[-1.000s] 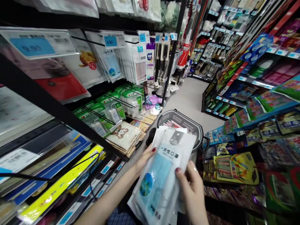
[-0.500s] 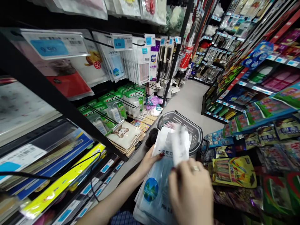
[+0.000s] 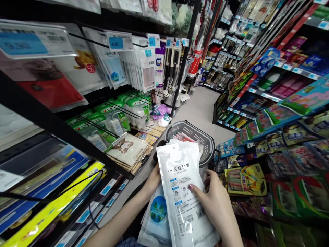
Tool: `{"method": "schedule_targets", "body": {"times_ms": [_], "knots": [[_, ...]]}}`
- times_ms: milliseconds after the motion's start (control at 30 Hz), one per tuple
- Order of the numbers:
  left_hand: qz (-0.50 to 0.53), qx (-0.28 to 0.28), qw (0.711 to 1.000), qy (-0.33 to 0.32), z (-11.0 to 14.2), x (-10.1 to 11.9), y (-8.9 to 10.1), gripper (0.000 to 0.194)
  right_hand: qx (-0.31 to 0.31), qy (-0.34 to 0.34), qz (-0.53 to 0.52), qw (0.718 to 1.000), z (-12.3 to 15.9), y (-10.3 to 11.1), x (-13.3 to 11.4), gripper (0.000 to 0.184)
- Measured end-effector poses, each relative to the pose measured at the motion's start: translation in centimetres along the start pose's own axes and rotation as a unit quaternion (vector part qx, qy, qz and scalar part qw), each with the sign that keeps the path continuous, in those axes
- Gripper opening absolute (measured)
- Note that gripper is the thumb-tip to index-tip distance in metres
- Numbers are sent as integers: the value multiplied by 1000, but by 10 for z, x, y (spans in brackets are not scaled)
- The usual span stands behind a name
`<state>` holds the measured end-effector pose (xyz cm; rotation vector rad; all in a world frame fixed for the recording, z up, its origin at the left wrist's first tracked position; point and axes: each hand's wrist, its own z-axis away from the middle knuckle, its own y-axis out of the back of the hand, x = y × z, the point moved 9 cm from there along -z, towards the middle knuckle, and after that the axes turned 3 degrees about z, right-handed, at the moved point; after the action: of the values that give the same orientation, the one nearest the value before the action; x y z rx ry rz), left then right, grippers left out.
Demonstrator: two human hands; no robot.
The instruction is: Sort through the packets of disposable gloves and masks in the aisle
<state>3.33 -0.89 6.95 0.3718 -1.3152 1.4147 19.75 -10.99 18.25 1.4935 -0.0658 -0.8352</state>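
Packet apparently lies between the right fingers.

Black shelving climbs from eight to eleven o'clock, and there's a red-edged rack facing it around two! Between them, pale grey floor runs toward one, where a far rack stands.

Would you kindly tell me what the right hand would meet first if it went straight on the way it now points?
Beyond the white packet it holds, the right hand would probably meet the grey basket first, though one view leaves depth unclear.
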Motion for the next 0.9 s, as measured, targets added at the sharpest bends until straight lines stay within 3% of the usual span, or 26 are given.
{"method": "schedule_targets", "body": {"times_ms": [100, 233, 300, 433, 567, 667, 767, 900], "knots": [[0, -12, 1000, 22, -2, -6, 1, 55, -102, -7, -159, 982, 0, -20, 14, 29], [17, -26, 999, 8, -2, -2, -3, 58, -158, 3, -391, 907, 4, -35, 14, 32], [18, -25, 1000, 2, -1, 2, -5, 62, -125, -3, -425, 897, 3, -32, 17, 30], [7, -17, 1000, 6, 1, 4, -5, 64, -40, -15, -418, 908, 4, -26, 23, 26], [10, -41, 999, 34, 1, -1, -6, 56, 20, -21, -449, 893, 7, -25, 30, 23], [21, -59, 997, 45, 1, -1, -8, 62, 80, -20, -468, 880, 9, -19, 41, 20], [23, -66, 995, 66, 2, -2, -8, 79, 123, -41, -505, 853, 10, -11, 63, 20], [38, -63, 992, 100, -3, -11, 2, 88, 211, -102, -550, 802, 12, 10, 116, 26]]}}
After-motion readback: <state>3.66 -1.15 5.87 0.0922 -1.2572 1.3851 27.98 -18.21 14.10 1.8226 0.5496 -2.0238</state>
